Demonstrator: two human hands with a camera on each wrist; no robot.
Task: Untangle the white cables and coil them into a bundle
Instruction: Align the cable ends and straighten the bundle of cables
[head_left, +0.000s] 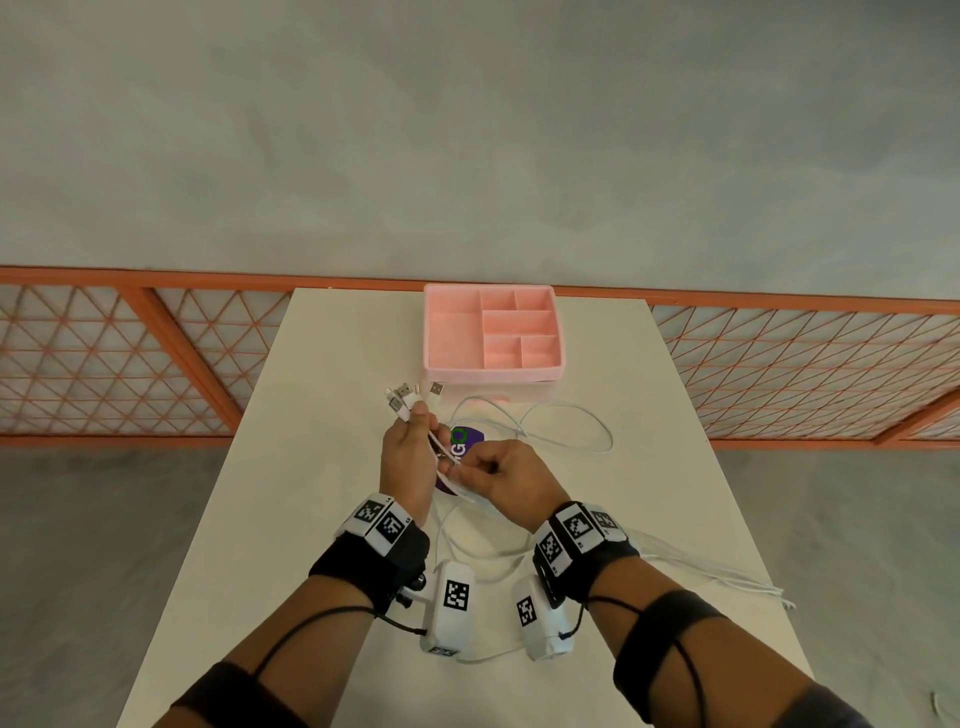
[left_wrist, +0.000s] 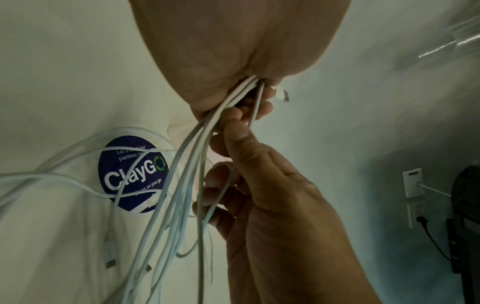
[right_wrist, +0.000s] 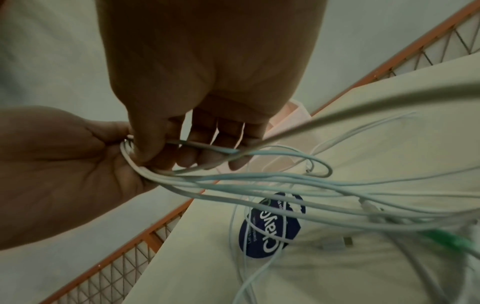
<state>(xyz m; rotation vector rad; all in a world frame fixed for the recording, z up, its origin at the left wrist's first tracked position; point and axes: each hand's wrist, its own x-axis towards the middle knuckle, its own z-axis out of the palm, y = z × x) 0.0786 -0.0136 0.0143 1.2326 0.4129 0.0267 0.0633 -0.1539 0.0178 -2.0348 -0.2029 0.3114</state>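
Loose white cables (head_left: 540, 421) loop across the table (head_left: 322, 467) between the hands and the pink organiser (head_left: 493, 332); bare tabletop lies open to the left.

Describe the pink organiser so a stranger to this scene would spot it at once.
Start at the white table and look to its far edge, by the orange mesh railing. The pink organiser sits there, beyond the left hand that grips the white cables. It is the only pink thing there: a shallow open tray split into several compartments.
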